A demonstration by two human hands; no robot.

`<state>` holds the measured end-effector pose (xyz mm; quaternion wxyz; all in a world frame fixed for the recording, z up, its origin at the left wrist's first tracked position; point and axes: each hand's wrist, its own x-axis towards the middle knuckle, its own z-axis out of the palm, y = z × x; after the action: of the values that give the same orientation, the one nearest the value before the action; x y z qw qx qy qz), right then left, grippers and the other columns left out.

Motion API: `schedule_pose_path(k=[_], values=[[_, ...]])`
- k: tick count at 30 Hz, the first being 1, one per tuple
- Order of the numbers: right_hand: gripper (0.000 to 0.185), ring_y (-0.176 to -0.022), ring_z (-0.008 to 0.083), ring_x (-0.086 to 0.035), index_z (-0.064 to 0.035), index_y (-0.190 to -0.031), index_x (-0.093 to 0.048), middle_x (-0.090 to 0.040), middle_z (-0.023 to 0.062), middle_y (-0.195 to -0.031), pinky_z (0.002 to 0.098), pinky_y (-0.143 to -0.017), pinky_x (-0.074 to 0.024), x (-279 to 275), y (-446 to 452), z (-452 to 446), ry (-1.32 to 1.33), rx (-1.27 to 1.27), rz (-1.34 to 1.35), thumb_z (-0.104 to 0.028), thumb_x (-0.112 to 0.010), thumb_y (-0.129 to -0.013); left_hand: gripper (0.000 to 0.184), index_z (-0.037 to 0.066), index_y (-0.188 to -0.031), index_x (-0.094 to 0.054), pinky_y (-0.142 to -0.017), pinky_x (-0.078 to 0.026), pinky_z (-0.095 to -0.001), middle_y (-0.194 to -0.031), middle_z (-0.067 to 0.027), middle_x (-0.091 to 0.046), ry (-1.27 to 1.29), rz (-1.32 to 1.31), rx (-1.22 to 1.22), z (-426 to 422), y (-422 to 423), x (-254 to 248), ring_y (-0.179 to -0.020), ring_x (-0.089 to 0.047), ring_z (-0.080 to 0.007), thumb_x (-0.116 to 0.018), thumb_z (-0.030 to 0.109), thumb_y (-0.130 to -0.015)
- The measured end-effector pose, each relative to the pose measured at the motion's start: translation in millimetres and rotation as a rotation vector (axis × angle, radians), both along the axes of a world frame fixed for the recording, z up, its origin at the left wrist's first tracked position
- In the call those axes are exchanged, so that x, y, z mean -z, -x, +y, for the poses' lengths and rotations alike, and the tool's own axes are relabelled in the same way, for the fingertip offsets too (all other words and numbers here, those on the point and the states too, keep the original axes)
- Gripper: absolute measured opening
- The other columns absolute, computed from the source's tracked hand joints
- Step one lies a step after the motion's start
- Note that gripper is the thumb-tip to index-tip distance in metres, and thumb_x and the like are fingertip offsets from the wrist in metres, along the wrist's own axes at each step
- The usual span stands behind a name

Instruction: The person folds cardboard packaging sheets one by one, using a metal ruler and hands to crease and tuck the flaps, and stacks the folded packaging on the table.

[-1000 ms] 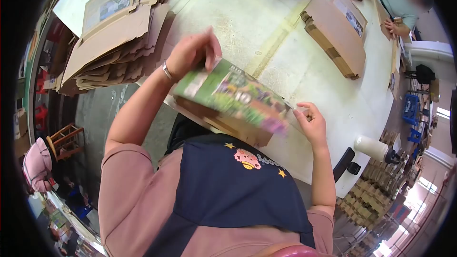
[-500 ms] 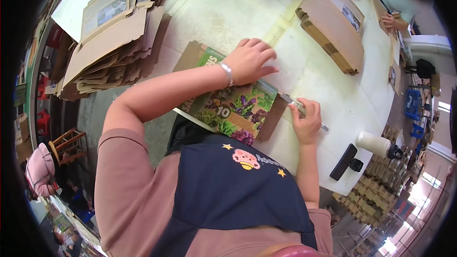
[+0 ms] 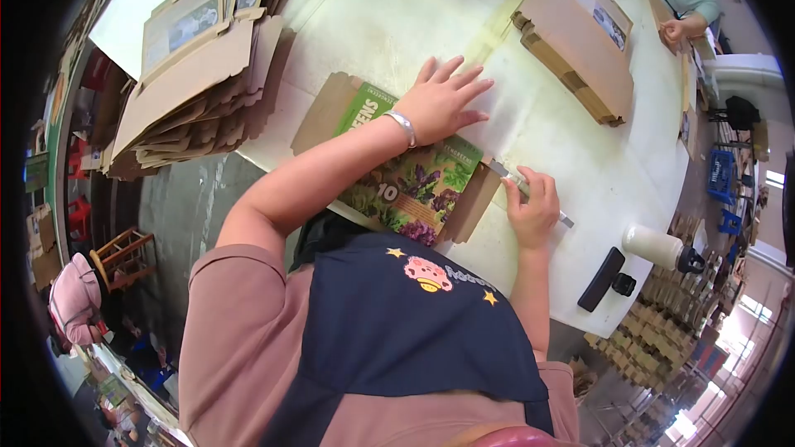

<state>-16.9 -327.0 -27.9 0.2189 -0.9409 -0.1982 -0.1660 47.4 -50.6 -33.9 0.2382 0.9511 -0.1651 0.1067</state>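
Note:
A printed cardboard box sleeve point(image 3: 422, 186), green with pictures of leafy plants and a "10" on it, lies on the table in front of my body. Plain brown flaps stick out at its left and right ends. My left hand point(image 3: 443, 103) is over its far edge, fingers spread and nothing in them; whether the palm touches the card is hidden. To the right, my right hand point(image 3: 532, 207) is closed around a slim grey tool that looks like a utility knife point(image 3: 520, 182). Its metal tip points at the right flap, very near the edge.
Stacks of flat cardboard stand at the left point(image 3: 186, 91) and far right point(image 3: 575, 41) of the white table point(image 3: 364, 21). A white bottle point(image 3: 652, 246) and a black phone-like object point(image 3: 601, 280) sit near the right edge. A co-worker's hand point(image 3: 675, 31) is at the upper right.
My left hand has shifted slightly away from my body, and its fingers have spread from a loosely bent pose. My right hand stays about where it was with the knife.

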Motion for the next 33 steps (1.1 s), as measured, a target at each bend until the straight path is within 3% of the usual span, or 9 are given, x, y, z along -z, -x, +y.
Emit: schedule_pose_path(k=[5,9,11,14,18,23,24,26,33], values=[[0.014,-0.081,0.0280,-0.067,-0.0132,-0.102,-0.071,-0.067,0.0061,-0.094,0.0392,-0.070,-0.0535,0,4,1,0.069,0.044,-0.134,-0.025,-0.073,-0.096,0.044,0.010,-0.138,-0.064,-0.115,-0.043,-0.0459,-0.145,-0.0158,-0.061,0.513,-0.133,0.165,24,35,-91,-0.133,-0.058,-0.0349,-0.072,0.012,-0.095],[0.019,-0.077,0.0304,-0.066,-0.0117,-0.095,-0.069,-0.068,0.0061,-0.089,0.0422,-0.067,-0.0516,7,5,-4,0.149,0.210,-0.124,-0.026,-0.060,-0.105,0.041,0.008,-0.127,-0.071,-0.108,-0.050,-0.0492,-0.130,-0.0139,-0.071,0.287,-0.380,0.407,45,76,-140,-0.117,-0.069,-0.0302,-0.078,0.010,-0.087],[0.020,-0.076,0.0317,-0.065,-0.0106,-0.095,-0.068,-0.068,0.0073,-0.088,0.0430,-0.066,-0.0510,11,3,-6,0.082,0.226,-0.126,-0.025,-0.059,-0.106,0.051,0.015,-0.134,-0.068,-0.112,-0.047,-0.0512,-0.138,-0.0077,-0.067,0.133,-0.247,0.528,43,93,-138,-0.126,-0.064,-0.0288,-0.081,0.028,-0.086],[0.020,-0.076,0.0338,-0.065,-0.0089,-0.095,-0.067,-0.068,0.0092,-0.088,0.0443,-0.066,-0.0507,13,3,-14,0.011,0.234,-0.121,-0.024,-0.059,-0.106,0.056,0.017,-0.139,-0.063,-0.117,-0.041,-0.0495,-0.144,-0.0040,-0.062,-0.151,-0.154,0.597,34,97,-123,-0.134,-0.056,-0.0273,-0.076,0.030,-0.086],[0.019,-0.078,0.0351,-0.066,-0.0070,-0.097,-0.066,-0.069,0.0103,-0.089,0.0452,-0.067,-0.0512,19,2,-19,0.014,0.209,-0.137,-0.022,-0.058,-0.106,0.045,0.020,-0.135,-0.062,-0.112,-0.043,-0.0470,-0.140,-0.0035,-0.061,-0.431,-0.258,0.384,43,91,-73,-0.134,-0.053,-0.0269,-0.065,0.024,-0.090],[0.019,-0.079,0.0332,-0.067,-0.0074,-0.095,-0.067,-0.070,0.0089,-0.089,0.0442,-0.067,-0.0518,16,0,-16,0.003,0.201,-0.154,-0.020,-0.058,-0.106,0.044,0.019,-0.132,-0.064,-0.106,-0.047,-0.0485,-0.139,-0.0049,-0.064,-0.401,-0.339,0.123,66,85,-105,-0.126,-0.060,-0.0284,-0.064,0.019,-0.088],[0.019,-0.078,0.0327,-0.067,-0.0078,-0.094,-0.067,-0.070,0.0084,-0.088,0.0437,-0.066,-0.0519,15,0,-15,-0.003,0.211,-0.145,-0.020,-0.059,-0.106,0.030,0.018,-0.118,-0.070,-0.102,-0.048,-0.0465,-0.130,-0.0048,-0.066,-0.457,-0.462,0.037,78,81,-116,-0.121,-0.062,-0.0290,-0.065,0.023,-0.088],[0.020,-0.077,0.0323,-0.067,-0.0081,-0.093,-0.067,-0.070,0.0080,-0.088,0.0431,-0.065,-0.0520,13,1,-14,-0.015,0.221,-0.135,-0.020,-0.059,-0.106,0.039,0.020,-0.129,-0.069,-0.108,-0.047,-0.0480,-0.141,-0.0065,-0.064,-0.540,-0.495,-0.163,109,86,-127,-0.127,-0.061,-0.0288,-0.065,0.022,-0.090],[0.018,-0.071,0.0313,-0.065,-0.0091,-0.092,-0.067,-0.067,0.0062,-0.084,0.0421,-0.061,-0.0500,13,1,-13,-0.019,0.193,-0.137,-0.020,-0.061,-0.104,0.036,0.017,-0.118,-0.075,-0.098,-0.055,-0.0405,-0.124,-0.0069,-0.075,-0.533,-0.135,-0.696,233,137,-157,-0.112,-0.071,-0.0258,-0.056,0.002,-0.091]])
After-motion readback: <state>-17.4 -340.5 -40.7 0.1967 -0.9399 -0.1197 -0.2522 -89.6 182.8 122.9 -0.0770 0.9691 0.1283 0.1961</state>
